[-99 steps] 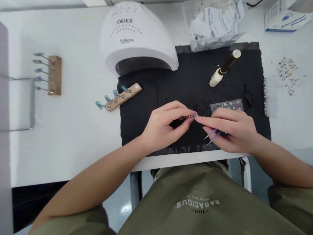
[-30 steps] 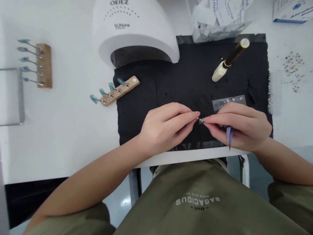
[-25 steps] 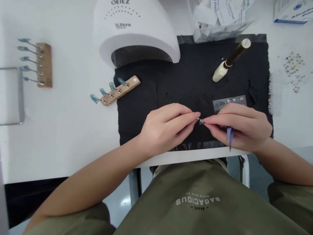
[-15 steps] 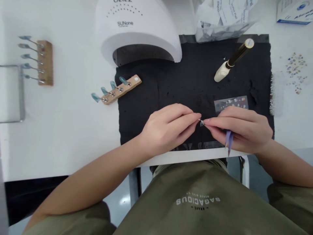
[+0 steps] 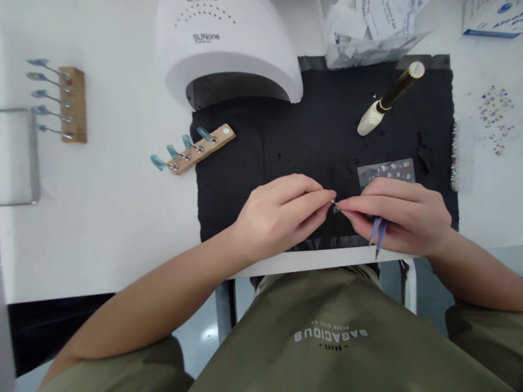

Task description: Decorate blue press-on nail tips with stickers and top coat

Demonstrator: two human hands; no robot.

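Note:
My left hand [image 5: 281, 215] pinches the thin metal stem of a small nail tip [image 5: 336, 208] over the black mat [image 5: 245, 163]. From the other side, the thumb and forefinger of my right hand [image 5: 402, 215] press on the same small tip. Purple tweezers [image 5: 379, 231] are tucked in my right hand, their points sticking out below the fingers. Just behind that hand lies a clear sticker sheet [image 5: 386, 170], partly covered. A bottle with a dark gold cap [image 5: 390, 100] leans on the mat farther back.
A white lamp [image 5: 232, 54] stands at the back. Wooden holders with tips are at left [image 5: 74, 106] and on the mat's left edge [image 5: 202, 148]. A plastic bin of pads [image 5: 371, 51], a box [image 5: 492, 19] and scattered gems [image 5: 496, 109] are at back and right.
My right hand has shifted slightly left, and the purple tweezers in it have swung a little to the left. My left hand has stayed nearly still.

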